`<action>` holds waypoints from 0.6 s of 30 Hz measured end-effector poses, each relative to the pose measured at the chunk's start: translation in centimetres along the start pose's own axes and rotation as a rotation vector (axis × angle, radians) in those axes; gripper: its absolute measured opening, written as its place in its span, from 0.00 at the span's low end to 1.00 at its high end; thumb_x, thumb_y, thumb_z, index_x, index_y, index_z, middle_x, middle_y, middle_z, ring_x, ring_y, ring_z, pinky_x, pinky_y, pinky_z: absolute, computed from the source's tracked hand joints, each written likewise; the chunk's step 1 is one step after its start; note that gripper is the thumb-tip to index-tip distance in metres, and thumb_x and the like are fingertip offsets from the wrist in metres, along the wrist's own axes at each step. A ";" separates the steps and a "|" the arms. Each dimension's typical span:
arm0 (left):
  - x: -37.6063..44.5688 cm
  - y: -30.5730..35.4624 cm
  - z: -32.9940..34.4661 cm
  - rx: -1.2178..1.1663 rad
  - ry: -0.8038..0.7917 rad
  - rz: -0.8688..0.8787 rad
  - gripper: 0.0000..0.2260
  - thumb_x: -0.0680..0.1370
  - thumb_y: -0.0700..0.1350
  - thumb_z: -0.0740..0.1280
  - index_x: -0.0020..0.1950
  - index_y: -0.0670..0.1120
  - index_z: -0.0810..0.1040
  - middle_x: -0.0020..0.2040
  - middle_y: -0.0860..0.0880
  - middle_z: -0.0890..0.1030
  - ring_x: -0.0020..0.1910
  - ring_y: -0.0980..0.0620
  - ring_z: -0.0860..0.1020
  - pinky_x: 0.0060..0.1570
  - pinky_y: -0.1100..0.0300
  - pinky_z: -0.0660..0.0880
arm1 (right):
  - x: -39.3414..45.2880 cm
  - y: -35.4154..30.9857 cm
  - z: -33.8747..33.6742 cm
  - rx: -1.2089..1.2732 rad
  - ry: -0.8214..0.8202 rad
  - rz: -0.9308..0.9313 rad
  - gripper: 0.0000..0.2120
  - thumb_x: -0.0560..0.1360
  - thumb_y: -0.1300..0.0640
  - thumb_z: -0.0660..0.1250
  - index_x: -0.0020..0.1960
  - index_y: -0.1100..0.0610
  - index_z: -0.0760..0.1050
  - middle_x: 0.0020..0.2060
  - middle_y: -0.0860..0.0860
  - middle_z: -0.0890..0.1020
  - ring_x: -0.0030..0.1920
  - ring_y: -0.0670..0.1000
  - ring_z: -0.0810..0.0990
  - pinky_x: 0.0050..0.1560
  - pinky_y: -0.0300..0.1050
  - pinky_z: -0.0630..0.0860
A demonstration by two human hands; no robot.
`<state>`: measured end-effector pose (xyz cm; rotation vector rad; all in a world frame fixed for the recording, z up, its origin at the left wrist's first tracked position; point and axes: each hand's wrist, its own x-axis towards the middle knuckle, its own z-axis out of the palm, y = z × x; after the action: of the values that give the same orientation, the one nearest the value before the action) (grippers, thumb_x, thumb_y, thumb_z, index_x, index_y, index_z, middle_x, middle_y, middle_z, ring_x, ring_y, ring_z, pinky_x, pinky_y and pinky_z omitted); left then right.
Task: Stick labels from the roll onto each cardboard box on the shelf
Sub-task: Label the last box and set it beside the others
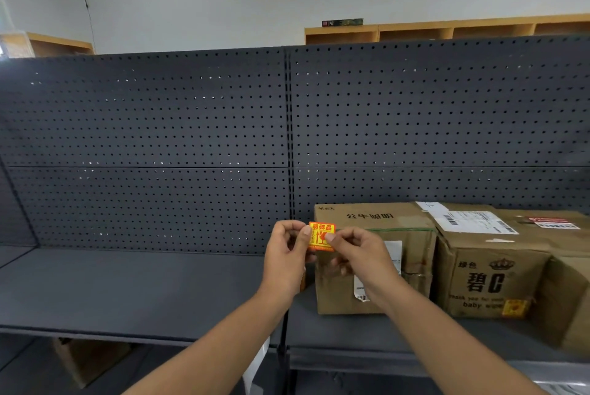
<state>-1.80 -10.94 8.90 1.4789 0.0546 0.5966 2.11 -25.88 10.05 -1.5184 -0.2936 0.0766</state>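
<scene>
Yellow-orange label (321,236) is pinched between fingers of left hand (285,262) and right hand (360,262), held against upper left front corner of cardboard box (412,236). Box is set mid-shelf (143,292), touching second box (491,279) already labelled, pegboard (143,145) behind.

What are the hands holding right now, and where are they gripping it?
Both hands pinch a yellow-and-red label: the left hand at its left edge, the right hand at its right edge.
</scene>
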 end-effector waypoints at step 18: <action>3.9 0.8 13.5 0.355 -0.155 0.146 0.06 0.80 0.46 0.72 0.52 0.52 0.75 0.45 0.54 0.79 0.46 0.54 0.79 0.46 0.56 0.80 | 3.5 -4.3 -12.6 -0.370 0.191 -0.093 0.07 0.78 0.58 0.74 0.46 0.62 0.80 0.33 0.56 0.83 0.28 0.49 0.80 0.29 0.46 0.75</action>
<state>6.52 -21.76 12.44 1.8819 -0.0724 0.6096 7.86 -37.55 14.53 -1.8613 -0.2328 -0.2065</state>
